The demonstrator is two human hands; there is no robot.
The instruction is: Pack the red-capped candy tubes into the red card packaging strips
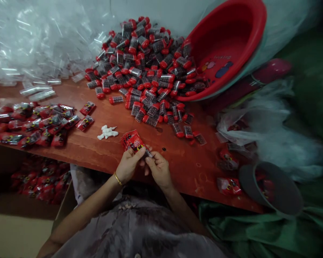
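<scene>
My left hand [129,163], with a gold bangle at its wrist, is closed on several red printed cards [132,139] with black and yellow figures. They fan out above the front edge of the table. Close against it, my right hand [159,169] is closed in a pinch near a small greyish piece [148,153] at the lower end of the cards. Fingers cover most of that piece, so its kind is hidden. A crumpled white scrap [107,132] lies on the tabletop to the left of the cards.
Clear tubes with red caps [148,71] are heaped at the back, against a tilted red basin [247,32]. Filled red packets [40,122] lie at left; more fill a box [43,179] below. Clear plastic sleeves [43,39] stand behind. A grey bowl [282,190] sits at right.
</scene>
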